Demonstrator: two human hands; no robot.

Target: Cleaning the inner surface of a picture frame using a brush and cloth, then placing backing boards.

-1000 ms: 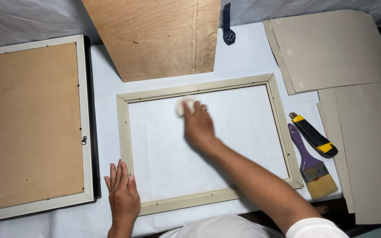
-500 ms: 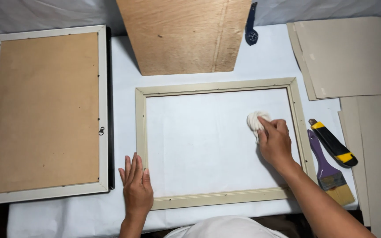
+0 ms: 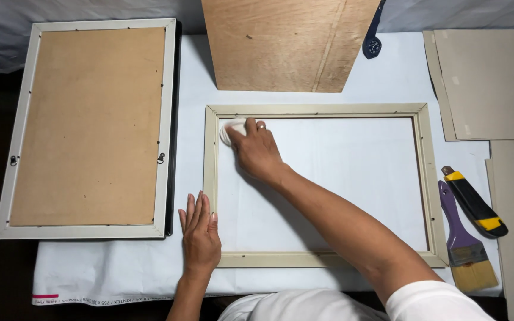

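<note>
Pressing a small white pad (image 3: pixel 231 130) against the glass, the right hand (image 3: pixel 257 151) was closed around it at the upper left corner inside the cream picture frame (image 3: pixel 423 178), which lay at the middle of the picture on the bench (image 3: pixel 400 71). The left hand (image 3: pixel 200 235) lay flat with its fingers together and empty, on the white sheet (image 3: pixel 114 267) just beside that frame's lower left edge; the two hands were apart.

One strip of small print with a pink mark ran along the sheet's lower left edge. One second frame (image 3: pixel 87 128), white-edged and showing its brown backing, filled the upper left. One plywood board (image 3: pixel 284 44) lay at top centre, with one dark blue tool (image 3: pixel 373 41) beside its right edge. Grey card sheets (image 3: pixel 489 83) were stacked at the upper right and down the right edge; their count could not be told. At lower right lay one purple-handled brush (image 3: pixel 462 244) and one black-and-yellow knife (image 3: pixel 474 202), side by side.
</note>
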